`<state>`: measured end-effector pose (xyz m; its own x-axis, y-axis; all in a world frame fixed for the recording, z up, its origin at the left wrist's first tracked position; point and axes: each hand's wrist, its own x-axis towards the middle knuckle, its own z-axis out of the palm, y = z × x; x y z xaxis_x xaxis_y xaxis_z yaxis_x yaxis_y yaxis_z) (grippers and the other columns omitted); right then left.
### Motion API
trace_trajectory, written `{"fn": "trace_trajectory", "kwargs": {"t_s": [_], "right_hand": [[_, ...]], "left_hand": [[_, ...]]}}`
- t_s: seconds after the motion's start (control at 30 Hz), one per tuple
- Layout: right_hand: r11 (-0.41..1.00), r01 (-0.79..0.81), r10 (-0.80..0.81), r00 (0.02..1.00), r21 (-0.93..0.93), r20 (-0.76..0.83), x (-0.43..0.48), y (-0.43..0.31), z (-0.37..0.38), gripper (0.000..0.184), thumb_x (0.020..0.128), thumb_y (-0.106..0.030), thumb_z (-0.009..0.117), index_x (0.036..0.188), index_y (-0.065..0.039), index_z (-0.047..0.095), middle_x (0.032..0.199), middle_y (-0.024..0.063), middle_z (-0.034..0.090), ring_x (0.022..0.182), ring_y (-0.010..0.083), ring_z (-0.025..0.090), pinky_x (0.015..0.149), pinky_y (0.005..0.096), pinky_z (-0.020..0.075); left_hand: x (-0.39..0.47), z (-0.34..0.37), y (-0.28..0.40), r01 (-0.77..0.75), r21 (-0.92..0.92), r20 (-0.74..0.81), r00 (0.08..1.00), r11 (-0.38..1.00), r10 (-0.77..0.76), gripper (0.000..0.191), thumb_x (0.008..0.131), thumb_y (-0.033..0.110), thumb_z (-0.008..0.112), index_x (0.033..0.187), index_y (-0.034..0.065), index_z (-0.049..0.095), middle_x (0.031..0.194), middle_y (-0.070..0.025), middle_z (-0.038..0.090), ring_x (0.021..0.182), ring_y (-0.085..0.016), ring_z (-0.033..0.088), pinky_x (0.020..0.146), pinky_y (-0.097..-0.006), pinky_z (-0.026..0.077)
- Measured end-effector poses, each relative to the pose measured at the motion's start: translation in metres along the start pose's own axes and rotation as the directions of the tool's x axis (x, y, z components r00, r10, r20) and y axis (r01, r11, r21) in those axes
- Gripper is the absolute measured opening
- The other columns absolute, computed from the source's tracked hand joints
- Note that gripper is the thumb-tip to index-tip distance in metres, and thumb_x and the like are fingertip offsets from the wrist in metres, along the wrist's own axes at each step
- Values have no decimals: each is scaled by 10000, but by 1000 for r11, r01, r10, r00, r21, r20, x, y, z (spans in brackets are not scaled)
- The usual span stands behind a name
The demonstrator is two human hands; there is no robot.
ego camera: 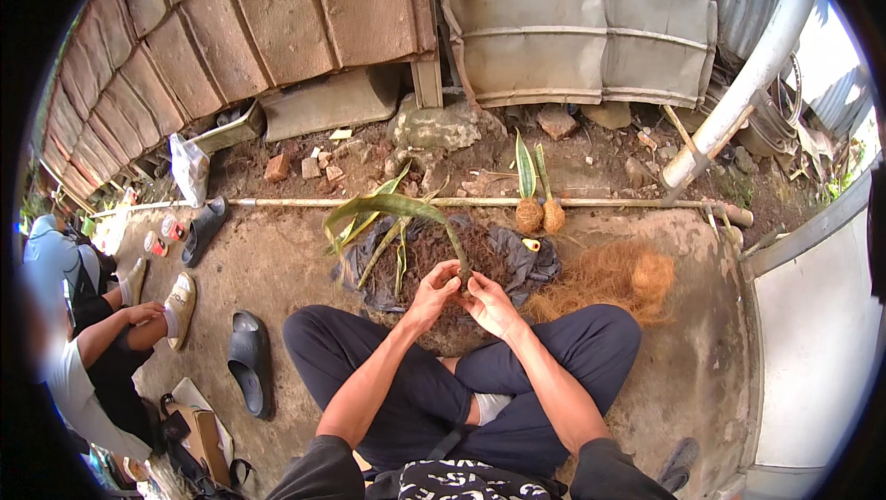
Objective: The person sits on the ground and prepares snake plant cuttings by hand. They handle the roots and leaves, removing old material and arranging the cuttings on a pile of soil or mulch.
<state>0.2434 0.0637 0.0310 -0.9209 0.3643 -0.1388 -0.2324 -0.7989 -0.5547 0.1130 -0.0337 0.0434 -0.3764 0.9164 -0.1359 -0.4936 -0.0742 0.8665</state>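
Between both hands I hold the base of a snake plant leaf (408, 204), which arches up and to the left. My left hand (435, 292) and my right hand (493, 305) pinch its lower end with the fingertips. Beneath them dark soil (429, 251) lies on a black plastic sheet (536, 268). More snake plant leaves (377, 254) rest at the soil's left side. Beyond the sheet, two snake plants with fiber-wrapped root balls (529, 215) lean against a pipe. To the right is a loose heap of brown coconut fiber (602, 282).
A long pipe (311, 202) crosses the concrete floor's far edge. Dark slippers (250, 364) and lidded cups (172, 227) stand left, near a seated person (104, 334). A white plastic bag (188, 168), bricks (277, 168) and stones lie beyond. A slanted white post (744, 78) stands right.
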Motion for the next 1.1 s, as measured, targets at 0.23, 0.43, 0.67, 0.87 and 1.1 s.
{"fn": "trace_trajectory", "kwargs": {"t_s": [0.23, 0.43, 0.67, 0.87, 1.1], "right_hand": [[999, 38, -36, 997, 35, -68, 3, -6, -5, 307, 956, -290, 607, 1199, -103, 598, 1153, 17, 623, 1072, 133, 578, 934, 349, 487], [998, 45, -50, 985, -34, -164, 3, -10, 5, 297, 964, -273, 609, 1216, -117, 582, 1127, 8, 624, 1039, 123, 579, 859, 311, 480], [992, 27, -51, 979, -120, -199, 6, -3, -2, 338, 956, -265, 630, 1257, -121, 572, 1102, -23, 617, 977, 102, 568, 824, 303, 473], [991, -2, -25, 979, -137, -201, 6, 0, -1, 399, 942, -276, 648, 1297, -117, 555, 1104, -31, 619, 983, 103, 564, 836, 313, 469], [988, -21, -10, 980, -151, -198, 5, -2, -2, 430, 932, -301, 658, 1311, -129, 546, 1112, -38, 621, 1019, 106, 558, 856, 323, 453]], "left_hand": [[-9, 16, 1, -280, 589, -50, 924, 758, 380, 435, 972, 199, 599, 1377, 59, 523, 1165, -96, 631, 1049, -160, 590, 924, -332, 476], [-10, 26, 10, -320, 828, -53, 773, 460, 633, 308, 811, 84, 760, 1099, 14, 679, 994, -117, 649, 895, -236, 643, 791, -340, 513], [-8, 24, 7, -377, 888, 92, 706, 262, 702, 247, 778, 57, 776, 1012, 34, 702, 982, -111, 654, 894, -259, 626, 788, -364, 498], [-6, 21, 9, -418, 896, 182, 653, 149, 736, 172, 757, 32, 776, 901, 44, 684, 952, -92, 647, 868, -267, 603, 741, -376, 476], [-7, 21, 8, -408, 899, 162, 648, 160, 744, 173, 746, 33, 783, 886, 44, 683, 905, -92, 627, 846, -273, 593, 730, -381, 473]]}}
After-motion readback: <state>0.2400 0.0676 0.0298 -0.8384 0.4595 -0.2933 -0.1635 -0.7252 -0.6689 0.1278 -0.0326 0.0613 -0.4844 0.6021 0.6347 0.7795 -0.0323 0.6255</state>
